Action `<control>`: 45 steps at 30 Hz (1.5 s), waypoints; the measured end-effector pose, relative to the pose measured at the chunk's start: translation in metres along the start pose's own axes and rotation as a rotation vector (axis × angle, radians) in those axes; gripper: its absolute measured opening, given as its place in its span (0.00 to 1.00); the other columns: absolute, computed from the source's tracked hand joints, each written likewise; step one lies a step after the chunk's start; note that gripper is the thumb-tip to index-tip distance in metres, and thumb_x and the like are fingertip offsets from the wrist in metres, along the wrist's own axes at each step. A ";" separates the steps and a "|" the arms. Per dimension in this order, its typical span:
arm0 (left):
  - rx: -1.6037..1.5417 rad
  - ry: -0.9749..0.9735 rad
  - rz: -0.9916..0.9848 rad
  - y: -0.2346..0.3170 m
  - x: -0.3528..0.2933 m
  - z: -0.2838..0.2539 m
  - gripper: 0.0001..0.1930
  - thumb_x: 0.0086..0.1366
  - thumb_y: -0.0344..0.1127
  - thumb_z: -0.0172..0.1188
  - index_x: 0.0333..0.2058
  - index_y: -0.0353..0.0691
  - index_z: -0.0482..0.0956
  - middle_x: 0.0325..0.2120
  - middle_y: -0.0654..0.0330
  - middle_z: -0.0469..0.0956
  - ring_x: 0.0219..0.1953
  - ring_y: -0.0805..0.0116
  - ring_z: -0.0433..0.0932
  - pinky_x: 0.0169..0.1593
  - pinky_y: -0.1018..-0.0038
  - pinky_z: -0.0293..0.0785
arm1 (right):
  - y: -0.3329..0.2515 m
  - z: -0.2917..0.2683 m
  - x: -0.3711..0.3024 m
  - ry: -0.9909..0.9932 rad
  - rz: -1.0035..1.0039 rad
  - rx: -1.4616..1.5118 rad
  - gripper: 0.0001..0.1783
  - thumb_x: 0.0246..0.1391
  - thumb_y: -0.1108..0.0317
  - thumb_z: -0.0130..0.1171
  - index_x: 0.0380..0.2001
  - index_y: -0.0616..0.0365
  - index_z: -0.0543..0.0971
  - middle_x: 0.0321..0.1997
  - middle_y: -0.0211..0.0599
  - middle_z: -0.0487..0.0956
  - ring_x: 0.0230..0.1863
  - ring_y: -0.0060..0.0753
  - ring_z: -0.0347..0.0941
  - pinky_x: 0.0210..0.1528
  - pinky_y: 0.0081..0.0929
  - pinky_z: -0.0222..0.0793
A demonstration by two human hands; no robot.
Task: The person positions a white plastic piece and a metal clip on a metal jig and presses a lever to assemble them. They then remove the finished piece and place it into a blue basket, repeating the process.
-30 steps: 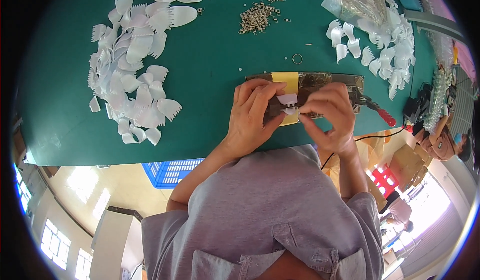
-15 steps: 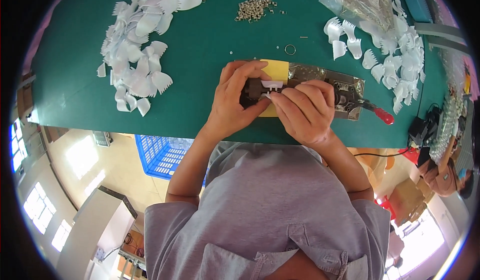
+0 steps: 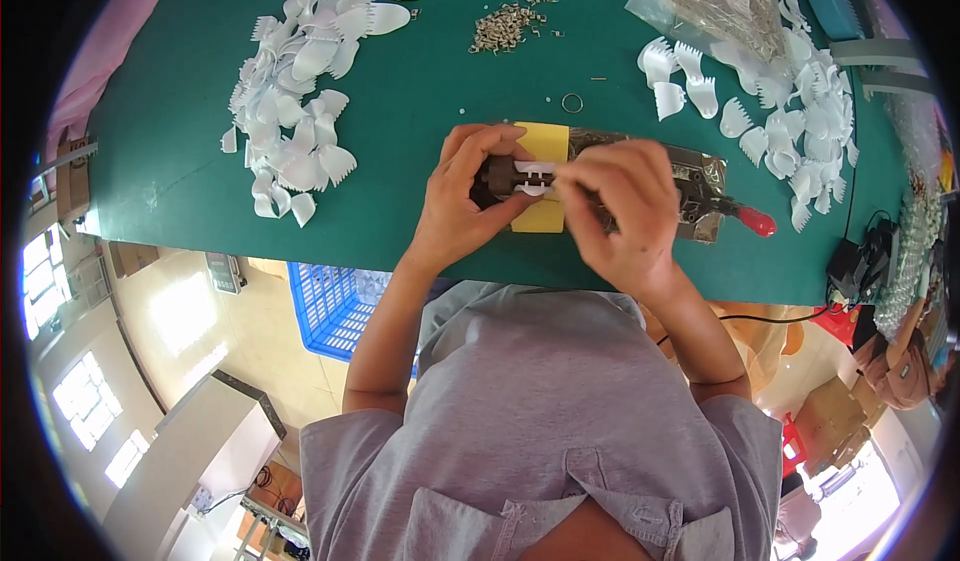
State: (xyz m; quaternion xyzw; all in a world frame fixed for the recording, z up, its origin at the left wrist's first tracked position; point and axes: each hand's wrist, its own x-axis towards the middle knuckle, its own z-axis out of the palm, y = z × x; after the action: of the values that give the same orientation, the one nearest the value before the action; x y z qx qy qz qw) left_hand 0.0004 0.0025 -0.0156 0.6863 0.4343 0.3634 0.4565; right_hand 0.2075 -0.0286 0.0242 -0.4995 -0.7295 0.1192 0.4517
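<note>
Two white plastic clip halves [image 3: 534, 191], glossy, with small prongs, sit at the dark jig [image 3: 690, 196] on your green counter [image 3: 390, 216]. Long axes run left-right; prongs point at each other across the gap. Your left hand [image 3: 455, 196] grips them, thumb nearside. Your right hand [image 3: 622, 201] is just beside, fingertips bunched, blurred; can't tell if it's holding anything. Counts: one red handle [image 3: 757, 222], one metal ring [image 3: 572, 112], one heap of metal springs [image 3: 502, 31], too jumbled to count.
</note>
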 end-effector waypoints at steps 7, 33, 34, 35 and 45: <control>0.052 -0.010 0.077 -0.003 0.003 0.000 0.37 0.49 0.23 0.78 0.60 0.42 0.76 0.45 0.62 0.84 0.55 0.58 0.77 0.56 0.64 0.79 | 0.005 0.001 0.019 -0.263 0.129 0.020 0.05 0.54 0.72 0.70 0.34 0.55 0.84 0.37 0.31 0.84 0.41 0.41 0.77 0.46 0.41 0.71; 0.094 -0.001 0.100 0.002 0.005 -0.003 0.47 0.49 0.23 0.79 0.68 0.40 0.67 0.61 0.58 0.78 0.60 0.60 0.78 0.64 0.65 0.74 | 0.010 -0.005 0.038 -0.457 0.258 0.108 0.05 0.56 0.69 0.69 0.33 0.59 0.86 0.32 0.35 0.83 0.36 0.40 0.76 0.40 0.36 0.74; 0.063 -0.008 0.077 0.002 0.005 -0.002 0.46 0.49 0.23 0.79 0.68 0.41 0.67 0.59 0.58 0.79 0.60 0.60 0.78 0.64 0.64 0.74 | 0.009 -0.005 0.039 -0.459 0.257 0.111 0.05 0.56 0.69 0.69 0.33 0.59 0.86 0.32 0.35 0.83 0.36 0.40 0.76 0.40 0.36 0.74; 0.031 -0.014 0.055 0.001 0.005 -0.002 0.46 0.49 0.22 0.79 0.68 0.41 0.67 0.58 0.59 0.81 0.59 0.59 0.78 0.63 0.64 0.75 | 0.008 -0.005 0.041 -0.468 0.276 0.126 0.05 0.55 0.68 0.69 0.32 0.58 0.86 0.31 0.35 0.83 0.35 0.40 0.76 0.40 0.36 0.74; 0.081 -0.012 0.162 -0.004 0.006 -0.003 0.44 0.47 0.24 0.79 0.65 0.45 0.71 0.43 0.63 0.86 0.53 0.55 0.78 0.59 0.61 0.75 | 0.004 -0.004 0.039 -0.477 0.335 0.170 0.04 0.57 0.72 0.70 0.34 0.60 0.88 0.30 0.31 0.84 0.36 0.30 0.76 0.38 0.29 0.73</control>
State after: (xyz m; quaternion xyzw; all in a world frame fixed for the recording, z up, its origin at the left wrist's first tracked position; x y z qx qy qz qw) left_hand -0.0006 0.0101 -0.0178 0.7392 0.3891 0.3770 0.4001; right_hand 0.2094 0.0047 0.0449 -0.5314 -0.7098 0.3665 0.2819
